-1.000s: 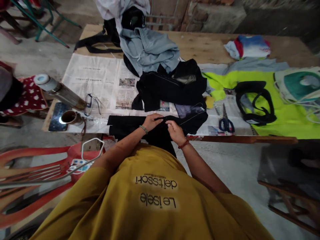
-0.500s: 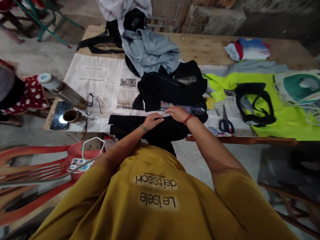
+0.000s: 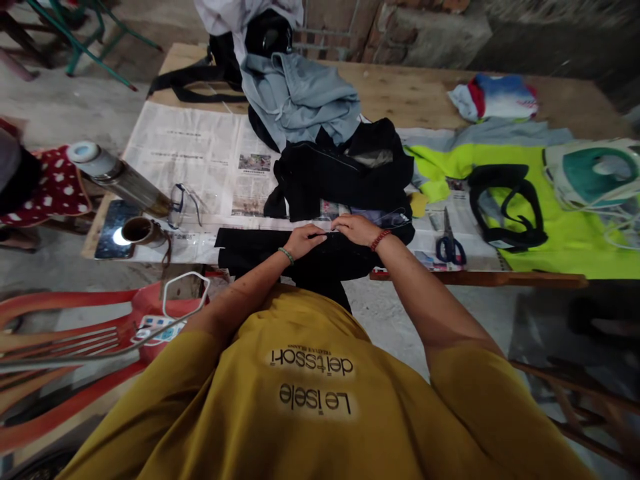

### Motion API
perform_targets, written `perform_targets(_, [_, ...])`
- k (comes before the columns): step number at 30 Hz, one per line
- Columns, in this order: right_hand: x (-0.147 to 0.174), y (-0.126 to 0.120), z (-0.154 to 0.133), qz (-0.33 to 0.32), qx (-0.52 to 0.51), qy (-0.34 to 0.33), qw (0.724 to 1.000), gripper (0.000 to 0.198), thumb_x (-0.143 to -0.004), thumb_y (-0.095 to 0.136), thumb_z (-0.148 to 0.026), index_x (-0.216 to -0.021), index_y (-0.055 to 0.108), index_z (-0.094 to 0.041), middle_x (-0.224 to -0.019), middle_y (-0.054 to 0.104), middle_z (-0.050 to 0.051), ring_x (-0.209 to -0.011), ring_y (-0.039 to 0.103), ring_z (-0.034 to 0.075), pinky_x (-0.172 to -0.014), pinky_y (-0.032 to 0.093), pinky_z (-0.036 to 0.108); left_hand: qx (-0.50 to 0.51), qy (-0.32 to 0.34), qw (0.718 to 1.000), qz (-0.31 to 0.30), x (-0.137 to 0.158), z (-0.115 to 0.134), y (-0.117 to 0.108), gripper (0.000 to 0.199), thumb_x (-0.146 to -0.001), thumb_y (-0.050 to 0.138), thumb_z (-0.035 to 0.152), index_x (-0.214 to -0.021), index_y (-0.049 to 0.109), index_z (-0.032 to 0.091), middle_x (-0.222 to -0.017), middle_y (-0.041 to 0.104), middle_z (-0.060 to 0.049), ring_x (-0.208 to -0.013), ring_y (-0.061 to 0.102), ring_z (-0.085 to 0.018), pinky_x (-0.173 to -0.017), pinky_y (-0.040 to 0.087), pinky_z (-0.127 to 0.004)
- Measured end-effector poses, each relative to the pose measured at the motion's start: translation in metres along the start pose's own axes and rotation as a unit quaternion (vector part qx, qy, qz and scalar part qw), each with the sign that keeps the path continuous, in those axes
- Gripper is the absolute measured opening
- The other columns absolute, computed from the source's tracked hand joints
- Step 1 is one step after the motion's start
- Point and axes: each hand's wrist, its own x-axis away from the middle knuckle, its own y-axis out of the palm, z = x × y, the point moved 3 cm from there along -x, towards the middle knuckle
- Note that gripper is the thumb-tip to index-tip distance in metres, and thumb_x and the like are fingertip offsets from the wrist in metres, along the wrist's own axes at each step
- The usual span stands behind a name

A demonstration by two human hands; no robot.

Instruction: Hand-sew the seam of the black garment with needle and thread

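Right hand's shift: since the first frame we see the right hand [image 3: 356,229] raised, its wrist now over the long folded piece of black cloth [image 3: 345,261] instead of in front of the near edge of the wooden table [image 3: 400,81]; against the frame just before, we find hardly any change
Left hand's place: unmoved, as we see it, the left hand [image 3: 305,242] lies at the middle of the cloth
Cloth's lie: directly under both hands, its long axis running left to right along the table's near edge, part of it hanging toward us
Nearer hand: we cannot rank them, since the fingertips nearly meet at the cloth's upper edge
Left grip: narrow, pinching that edge
Right grip: fingertips drawn together; we cannot tell whether anything thin is between them
Scissors: we see the dark-blue-handled metal scissors [image 3: 450,250] right of the cloth, untouched
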Motion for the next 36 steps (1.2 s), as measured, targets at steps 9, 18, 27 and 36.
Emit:
perform_targets(9, [0.0007, 0.002, 0.0019, 0.002, -0.045, 0.004, 0.999, 0.025, -0.085, 0.046, -0.015, -0.093, 0.069, -0.02, -0.096, 0.064, 0.004, -0.094, 0.058, 0.016, -0.089, 0.043, 0.032, 0.001, -0.003, 1.0, -0.003, 0.0004, 0.0019, -0.0004, 0.016, -0.078, 0.066, 0.03, -0.084, 0.072, 0.016, -0.083, 0.068, -0.003, -0.078, 0.062, -0.013, -0.078, 0.051, -0.027])
perform_targets(18, [0.0006, 0.002, -0.0025, -0.013, -0.071, -0.003, 0.997, 0.023, -0.086, 0.048, -0.017, -0.093, 0.07, -0.021, -0.094, 0.067, 0.002, -0.093, 0.059, 0.016, -0.09, 0.043, 0.031, 0.001, -0.007, 1.0, -0.009, -0.0008, -0.0009, -0.0002, 0.015, -0.078, 0.065, 0.028, -0.084, 0.072, 0.016, -0.082, 0.068, -0.003, -0.077, 0.062, -0.012, -0.077, 0.051, -0.026])
perform_targets(27, [-0.0014, 0.0008, -0.0024, -0.029, -0.11, 0.036, 0.993, 0.023, -0.085, 0.047, -0.017, -0.091, 0.069, -0.018, -0.091, 0.067, 0.002, -0.089, 0.061, 0.015, -0.088, 0.044, 0.03, -0.005, -0.008, 1.0, -0.018, -0.0006, 0.0012, -0.0005, 0.015, -0.08, 0.063, 0.025, -0.087, 0.073, 0.016, -0.085, 0.068, -0.003, -0.08, 0.063, -0.013, -0.08, 0.051, -0.027])
perform_targets(36, [0.0001, 0.0034, -0.0007, -0.032, -0.114, 0.056, 0.991, 0.022, -0.086, 0.048, -0.02, -0.093, 0.069, -0.019, -0.089, 0.067, 0.002, -0.087, 0.06, 0.014, -0.087, 0.044, 0.031, 0.004, -0.016, 1.0, -0.016, -0.0006, -0.0009, -0.0001, 0.015, -0.08, 0.063, 0.024, -0.087, 0.072, 0.016, -0.085, 0.068, -0.004, -0.08, 0.063, -0.013, -0.08, 0.051, -0.026])
